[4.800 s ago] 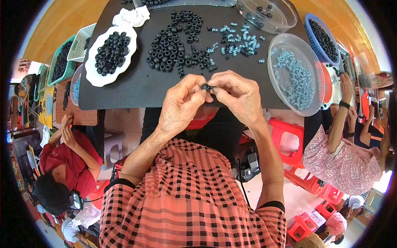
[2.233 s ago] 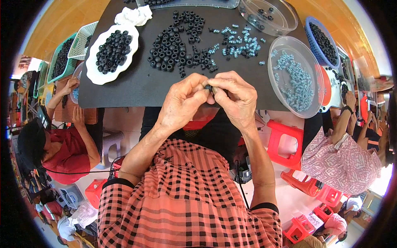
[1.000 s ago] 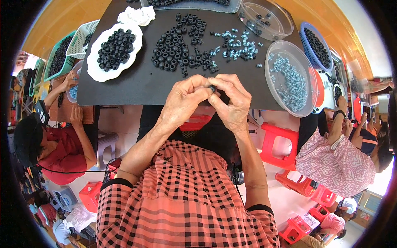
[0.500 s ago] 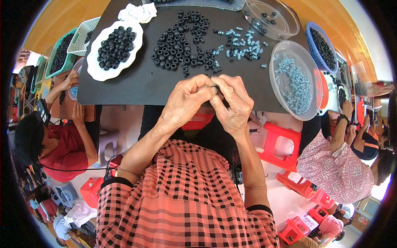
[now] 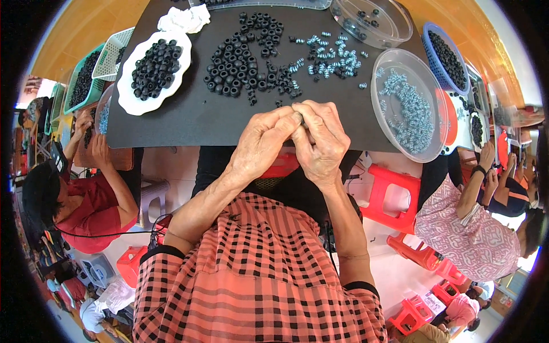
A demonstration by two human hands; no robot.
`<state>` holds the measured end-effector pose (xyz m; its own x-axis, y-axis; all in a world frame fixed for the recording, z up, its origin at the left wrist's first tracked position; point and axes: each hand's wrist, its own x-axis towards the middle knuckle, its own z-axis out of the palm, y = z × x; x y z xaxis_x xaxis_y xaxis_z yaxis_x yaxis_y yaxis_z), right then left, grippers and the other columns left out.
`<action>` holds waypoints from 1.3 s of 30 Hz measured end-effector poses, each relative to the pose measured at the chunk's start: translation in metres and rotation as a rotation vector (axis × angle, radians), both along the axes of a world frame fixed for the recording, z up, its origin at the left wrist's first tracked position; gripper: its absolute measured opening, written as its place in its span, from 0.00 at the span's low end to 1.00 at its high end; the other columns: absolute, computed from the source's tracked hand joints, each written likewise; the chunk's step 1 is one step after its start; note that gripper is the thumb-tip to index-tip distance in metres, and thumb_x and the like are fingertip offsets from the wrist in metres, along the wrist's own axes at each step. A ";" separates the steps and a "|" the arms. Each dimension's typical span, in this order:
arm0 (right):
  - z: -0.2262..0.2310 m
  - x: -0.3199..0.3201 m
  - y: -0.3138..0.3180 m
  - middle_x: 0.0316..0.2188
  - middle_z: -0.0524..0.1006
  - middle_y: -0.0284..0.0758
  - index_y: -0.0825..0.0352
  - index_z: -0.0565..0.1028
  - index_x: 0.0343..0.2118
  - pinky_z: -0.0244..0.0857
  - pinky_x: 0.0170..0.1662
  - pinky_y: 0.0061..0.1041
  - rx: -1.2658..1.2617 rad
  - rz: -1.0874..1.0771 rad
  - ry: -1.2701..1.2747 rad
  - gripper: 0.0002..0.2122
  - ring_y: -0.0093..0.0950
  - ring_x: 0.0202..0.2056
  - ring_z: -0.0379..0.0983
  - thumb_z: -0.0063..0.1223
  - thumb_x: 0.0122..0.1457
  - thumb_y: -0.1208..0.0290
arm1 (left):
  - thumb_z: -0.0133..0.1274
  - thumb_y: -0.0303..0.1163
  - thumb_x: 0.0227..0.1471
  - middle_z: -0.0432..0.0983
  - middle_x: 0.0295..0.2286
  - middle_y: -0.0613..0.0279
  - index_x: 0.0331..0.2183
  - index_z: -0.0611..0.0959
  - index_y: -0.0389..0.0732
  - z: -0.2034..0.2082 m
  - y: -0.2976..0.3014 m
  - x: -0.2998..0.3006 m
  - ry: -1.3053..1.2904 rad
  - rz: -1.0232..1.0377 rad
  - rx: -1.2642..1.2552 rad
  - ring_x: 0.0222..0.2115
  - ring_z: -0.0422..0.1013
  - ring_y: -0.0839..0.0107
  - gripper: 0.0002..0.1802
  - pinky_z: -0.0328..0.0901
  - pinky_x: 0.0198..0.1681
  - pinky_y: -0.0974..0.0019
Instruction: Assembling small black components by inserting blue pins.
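Observation:
My left hand and my right hand meet over the near edge of the dark table. Both are closed in a pinch, with thumbs and fingertips touching. Between the fingertips a small dark round piece shows, looking like one of the black beads; most of it is covered. Beyond my hands lie loose black beads with holes in a spread-out group. To their right are small blue-and-black coiled pieces. A few dark bits lie just past my fingers.
A white scalloped plate holding black beads stands at left, with crumpled white tissue behind it. At right, a clear round tray holds blue coils; another clear tub stands behind. Co-workers sit either side, near red stools.
The fingers have shifted slightly around the small piece, and more of it shows between the fingertips. The table things appear slightly higher and further left. Co-workers' hands have moved a little.

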<state>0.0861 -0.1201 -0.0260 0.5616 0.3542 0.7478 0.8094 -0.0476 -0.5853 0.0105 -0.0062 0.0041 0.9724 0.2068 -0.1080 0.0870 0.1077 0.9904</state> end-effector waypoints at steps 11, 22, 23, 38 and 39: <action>0.006 -0.005 -0.004 0.33 0.76 0.37 0.71 0.77 0.38 0.67 0.33 0.23 0.022 0.106 0.271 0.16 0.27 0.30 0.71 0.62 0.43 0.83 | 0.38 0.35 0.61 0.73 0.26 0.64 0.32 0.77 0.31 -0.004 0.001 -0.002 -0.145 0.053 -0.232 0.28 0.67 0.80 0.18 0.64 0.35 0.74; 0.018 -0.003 -0.009 0.29 0.76 0.37 0.73 0.77 0.32 0.63 0.30 0.21 -0.055 0.119 0.232 0.08 0.25 0.27 0.69 0.59 0.47 0.83 | 0.39 0.40 0.63 0.74 0.28 0.58 0.33 0.76 0.31 -0.012 0.015 -0.002 -0.227 0.152 -0.234 0.32 0.71 0.74 0.21 0.66 0.41 0.70; 0.021 -0.004 -0.008 0.29 0.76 0.37 0.73 0.76 0.32 0.63 0.30 0.21 -0.075 0.127 0.232 0.08 0.25 0.27 0.69 0.58 0.47 0.83 | 0.39 0.40 0.63 0.74 0.28 0.58 0.33 0.76 0.31 -0.013 0.014 -0.002 -0.235 0.141 -0.244 0.32 0.71 0.74 0.21 0.66 0.41 0.70; 0.075 0.219 -0.011 0.24 0.77 0.36 0.68 0.80 0.36 0.66 0.32 0.23 -0.412 -0.433 0.054 0.09 0.25 0.26 0.73 0.59 0.51 0.72 | 0.41 0.33 0.60 0.77 0.24 0.61 0.33 0.78 0.32 -0.010 0.024 -0.002 -0.240 0.092 0.195 0.28 0.71 0.77 0.15 0.64 0.35 0.72; 0.071 0.222 -0.007 0.25 0.78 0.37 0.68 0.80 0.36 0.66 0.33 0.23 -0.425 -0.447 -0.007 0.09 0.26 0.27 0.74 0.59 0.51 0.72 | 0.41 0.33 0.60 0.77 0.24 0.61 0.33 0.78 0.32 -0.010 0.025 -0.003 -0.236 0.101 0.192 0.28 0.71 0.77 0.15 0.64 0.35 0.72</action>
<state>0.3076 -0.1270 0.0445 0.7200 0.3538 0.5970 0.6611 -0.6114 -0.4350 0.0077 0.0189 -0.0061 0.9394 0.2986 0.1682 -0.1487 -0.0870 0.9850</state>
